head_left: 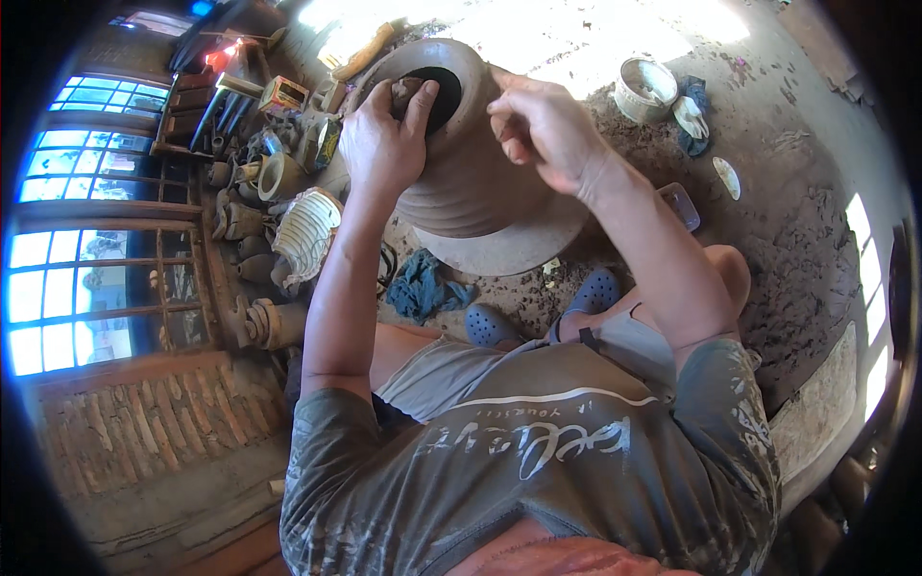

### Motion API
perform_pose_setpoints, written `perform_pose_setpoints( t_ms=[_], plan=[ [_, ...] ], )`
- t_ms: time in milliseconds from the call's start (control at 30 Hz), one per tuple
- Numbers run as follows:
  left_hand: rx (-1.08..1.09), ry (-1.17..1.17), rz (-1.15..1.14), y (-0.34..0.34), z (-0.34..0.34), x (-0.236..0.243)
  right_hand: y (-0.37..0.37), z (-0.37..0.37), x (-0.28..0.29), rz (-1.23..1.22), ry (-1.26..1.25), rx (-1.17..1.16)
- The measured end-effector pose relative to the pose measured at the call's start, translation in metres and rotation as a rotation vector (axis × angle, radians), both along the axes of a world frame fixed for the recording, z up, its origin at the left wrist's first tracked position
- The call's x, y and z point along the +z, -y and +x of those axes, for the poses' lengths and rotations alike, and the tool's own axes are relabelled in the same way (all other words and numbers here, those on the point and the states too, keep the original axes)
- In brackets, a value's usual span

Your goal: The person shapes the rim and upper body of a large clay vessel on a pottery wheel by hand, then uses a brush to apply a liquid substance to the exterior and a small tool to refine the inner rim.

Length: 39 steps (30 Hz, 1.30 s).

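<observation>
A large clay pot (461, 192) with a ridged wall and a wide round mouth stands on a pale round wheel head (509, 245) in front of me. My left hand (387, 139) reaches over the near left part of the rim. Its thumb and fingers close around a brown rounded lump (407, 94), perhaps clay, at the pot's dark opening. On the right side of the rim is my right hand (547, 130). Its index finger stretches toward the rim while the other fingers curl in; whatever they may hold is hidden.
A teal cloth (423, 286) lies below the wheel. Right of the pot stand a clay-smeared bucket (645, 90) and a small tray (680, 206). A ribbed white shell-like piece (307, 233) and several pots (279, 178) crowd the left, beside barred windows.
</observation>
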State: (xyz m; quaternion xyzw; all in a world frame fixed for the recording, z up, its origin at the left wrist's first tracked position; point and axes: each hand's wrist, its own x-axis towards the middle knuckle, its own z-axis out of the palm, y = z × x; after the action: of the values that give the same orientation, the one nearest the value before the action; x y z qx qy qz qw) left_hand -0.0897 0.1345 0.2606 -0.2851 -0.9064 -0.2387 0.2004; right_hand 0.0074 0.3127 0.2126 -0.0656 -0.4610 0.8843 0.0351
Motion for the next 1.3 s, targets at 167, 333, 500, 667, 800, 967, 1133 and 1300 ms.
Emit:
perform_pose_setpoints(
  t_ms=[167,333,500,667,800,967,1133,1300],
  plan=[
    [-0.031,0.030,0.026,0.003,-0.001,0.002,0.065,0.034,-0.002,0.094,-0.037,-0.076],
    [-0.185,-0.004,0.026,0.014,-0.009,0.001,0.121,0.069,-0.027,0.458,-0.273,0.114],
    [-0.303,0.017,0.074,0.028,-0.026,-0.004,0.086,0.060,-0.019,0.852,-0.544,-0.396],
    [-0.169,-0.118,0.322,0.030,-0.029,-0.008,0.057,0.043,-0.019,1.269,-0.625,-0.606],
    [0.105,-0.150,0.573,0.028,-0.035,-0.029,0.051,0.028,-0.007,1.515,-0.810,-0.729],
    [0.135,0.240,0.797,0.017,-0.041,-0.030,0.058,0.007,-0.001,1.710,-1.046,-0.730],
    [0.066,0.298,0.478,0.027,-0.055,-0.021,0.058,-0.014,0.005,1.824,-1.175,-0.669],
    [-0.204,0.282,0.592,0.030,-0.082,-0.031,0.049,-0.014,0.010,1.833,-1.256,-0.555]
  ],
)
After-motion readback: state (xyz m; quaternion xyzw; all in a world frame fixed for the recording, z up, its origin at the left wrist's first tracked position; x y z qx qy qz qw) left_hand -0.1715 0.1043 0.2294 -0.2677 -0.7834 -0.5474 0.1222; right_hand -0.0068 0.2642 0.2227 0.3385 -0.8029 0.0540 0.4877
